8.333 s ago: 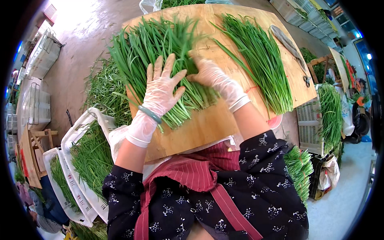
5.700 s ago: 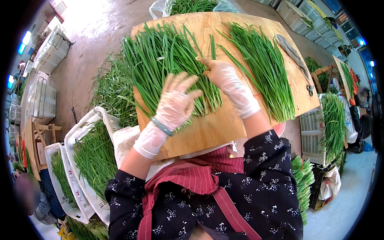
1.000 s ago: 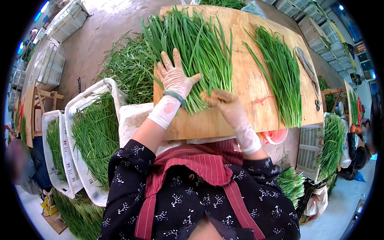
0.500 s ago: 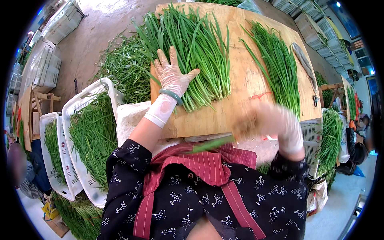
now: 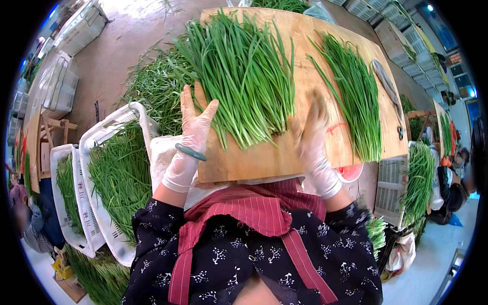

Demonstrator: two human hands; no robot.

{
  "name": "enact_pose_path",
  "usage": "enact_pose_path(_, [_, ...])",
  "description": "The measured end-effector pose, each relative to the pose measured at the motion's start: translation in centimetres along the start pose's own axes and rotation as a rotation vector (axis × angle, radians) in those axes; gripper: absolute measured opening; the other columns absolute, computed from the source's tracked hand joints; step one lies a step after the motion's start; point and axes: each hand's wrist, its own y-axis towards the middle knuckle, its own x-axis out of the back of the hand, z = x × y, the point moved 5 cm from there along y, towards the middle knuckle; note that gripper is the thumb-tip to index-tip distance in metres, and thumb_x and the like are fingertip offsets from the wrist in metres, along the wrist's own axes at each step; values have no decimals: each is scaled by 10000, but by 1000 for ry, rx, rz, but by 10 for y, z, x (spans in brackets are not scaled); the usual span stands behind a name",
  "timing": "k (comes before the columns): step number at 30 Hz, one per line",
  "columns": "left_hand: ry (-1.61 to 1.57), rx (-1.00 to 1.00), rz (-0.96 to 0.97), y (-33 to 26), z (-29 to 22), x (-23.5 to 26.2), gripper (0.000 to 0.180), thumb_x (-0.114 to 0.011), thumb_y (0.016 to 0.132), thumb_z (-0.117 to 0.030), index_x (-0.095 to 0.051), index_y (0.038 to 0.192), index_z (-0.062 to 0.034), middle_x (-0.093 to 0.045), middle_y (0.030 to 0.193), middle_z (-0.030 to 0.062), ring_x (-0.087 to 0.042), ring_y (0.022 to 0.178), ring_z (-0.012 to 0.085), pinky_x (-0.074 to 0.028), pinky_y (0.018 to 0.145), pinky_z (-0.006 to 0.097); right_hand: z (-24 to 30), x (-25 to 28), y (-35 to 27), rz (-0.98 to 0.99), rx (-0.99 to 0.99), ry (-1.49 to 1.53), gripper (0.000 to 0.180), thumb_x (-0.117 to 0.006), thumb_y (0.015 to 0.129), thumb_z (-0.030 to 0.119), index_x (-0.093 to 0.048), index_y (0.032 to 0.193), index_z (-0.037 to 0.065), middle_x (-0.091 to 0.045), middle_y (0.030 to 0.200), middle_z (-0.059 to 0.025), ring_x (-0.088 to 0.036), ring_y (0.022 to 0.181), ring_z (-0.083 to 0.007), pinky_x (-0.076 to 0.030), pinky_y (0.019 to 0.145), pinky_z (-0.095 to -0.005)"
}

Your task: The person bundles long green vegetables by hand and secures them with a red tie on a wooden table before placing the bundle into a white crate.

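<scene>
Nearest: maroon striped apron (image 5: 244, 216), below the near edge of the wooden surface (image 5: 254, 168). Pink-rimmed bucket (image 5: 351, 174) under that edge, toward the near right corner.

Left hand (image 5: 194, 129), gloved, at the left edge: fingers extended and together, thumb well apart, grip empty. Thumb just beside the large bunch of green stalks (image 5: 249, 81); contact cannot be told. Right hand (image 5: 311, 140), gloved, motion-blurred, above the near edge — fingers extended, thumb apart, holding nothing visible.

Red string (image 5: 335, 128) lies between the right hand and the smaller green bunch (image 5: 354, 96). Scissors (image 5: 400, 133) at the right edge, near its near corner.

Large bunch covers the far left part, pale ends toward the near edge; smaller bunch runs alongside the right edge. Grey elongated item (image 5: 387, 84) farther up that edge.
</scene>
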Motion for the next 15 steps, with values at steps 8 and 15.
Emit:
enact_pose_path(8, [10,-127,94,-15,-20,-31,799,-652,776,-168,-152,1389,-56,-145,1437,144,-130,1332,237,-130,1071,312,22,-49,-8,71,-119,8,747,-577,733,492,-323,1311,93,-295,1352,-107,-266,1235,-310,-147,1000,-524])
enact_pose_path(15, [-19,-43,38,-2,-21,-8,782,-650,767,-167,-180,1387,-76,-145,1441,125,-182,1312,274,-182,1060,342,-35,-12,26,-82,-142,22,450,-563,808,337,-486,1181,98,-475,1167,-129,-438,1072,-332,-337,902,-432])
